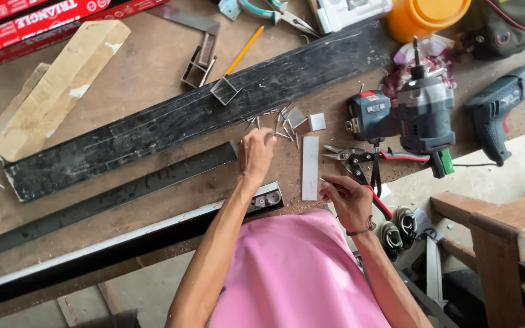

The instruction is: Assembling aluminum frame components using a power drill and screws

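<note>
Both hands pinch narrow: left hand (256,152) at loose rivets (282,129), right hand (349,200) beside the flat strip's (310,167) edge.

Left hand (256,153) is reaching into a scatter of small screws (282,129) on the workbench (153,67), fingers curled over them. Right hand (349,199) is pinching one small screw beside a flat white strip (310,167); tin snips (360,159) are lying near.

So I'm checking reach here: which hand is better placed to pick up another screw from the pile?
The left hand, probably. Its fingertips already rest at the edge of the screw pile, while the right hand sits lower, beside the white strip, and seems to pinch something small.
</note>
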